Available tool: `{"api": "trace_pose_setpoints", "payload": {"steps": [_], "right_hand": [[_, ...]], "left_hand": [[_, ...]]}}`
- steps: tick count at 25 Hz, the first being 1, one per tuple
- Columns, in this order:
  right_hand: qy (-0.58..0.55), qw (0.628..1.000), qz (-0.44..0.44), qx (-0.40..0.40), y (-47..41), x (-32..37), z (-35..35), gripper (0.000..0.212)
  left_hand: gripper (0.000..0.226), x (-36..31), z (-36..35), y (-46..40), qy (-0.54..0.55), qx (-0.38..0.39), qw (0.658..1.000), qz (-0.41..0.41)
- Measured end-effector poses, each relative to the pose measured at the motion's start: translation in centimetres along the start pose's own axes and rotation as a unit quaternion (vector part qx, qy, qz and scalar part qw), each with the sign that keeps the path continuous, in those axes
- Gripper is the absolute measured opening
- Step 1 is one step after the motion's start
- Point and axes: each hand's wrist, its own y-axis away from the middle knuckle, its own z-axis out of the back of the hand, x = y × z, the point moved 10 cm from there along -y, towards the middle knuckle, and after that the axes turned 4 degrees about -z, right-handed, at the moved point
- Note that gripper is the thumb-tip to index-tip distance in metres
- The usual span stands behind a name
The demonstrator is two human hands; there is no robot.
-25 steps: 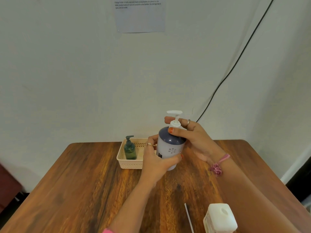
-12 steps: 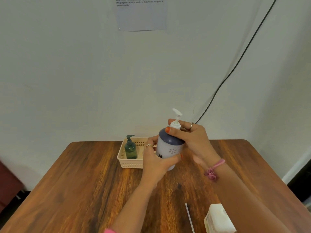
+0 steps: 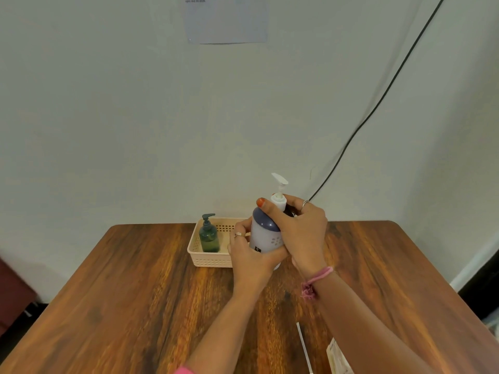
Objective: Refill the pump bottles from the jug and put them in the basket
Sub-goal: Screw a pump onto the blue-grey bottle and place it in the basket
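Note:
A white pump bottle (image 3: 266, 240) with a dark blue shoulder and a white pump head stands upright above the table's middle. My left hand (image 3: 249, 256) wraps its lower body. My right hand (image 3: 299, 232) grips its blue shoulder and pump collar from the right. A small green pump bottle (image 3: 208, 236) stands in the left part of the cream basket (image 3: 208, 259), just left of my hands. The white jug (image 3: 337, 359) shows only as a corner at the bottom edge, partly behind my right forearm.
A thin white stick (image 3: 303, 346) lies on the wooden table (image 3: 129, 292) near the jug. A black cable (image 3: 378, 103) runs down the wall behind. A paper sheet (image 3: 226, 20) is taped high on the wall.
The pump head has turned, its spout swinging from sideways to pointing away and left. My right hand has rotated around the collar. The left hand keeps the bottle in place.

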Motion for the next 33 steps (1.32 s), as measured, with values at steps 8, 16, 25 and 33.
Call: {"api": "trace_pose_setpoints", "payload": {"steps": [8, 16, 25, 33], "right_hand": [[-0.037, 0.927, -0.061, 0.369, -0.5, -2.3, -3.7, 0.076], [-0.022, 0.955, -0.062, 0.290, -0.8, -6.1, -5.9, 0.075], [0.087, 0.986, -0.099, 0.101, -4.7, -14.7, -9.2, 0.076], [0.188, 0.967, -0.153, 0.080, -8.4, -23.3, -14.2, 0.076]], "left_hand": [[0.072, 2.7, 1.8, -1.3, 0.052, 0.090, 0.989, 0.105], [0.057, 5.0, 2.9, -3.8, 0.099, 0.203, 0.959, 0.173], [0.035, 12.1, 11.7, -5.4, -0.015, 0.011, 0.964, 0.266], [0.030, 17.1, 16.3, -5.6, -0.045, -0.006, 0.946, 0.322]]}}
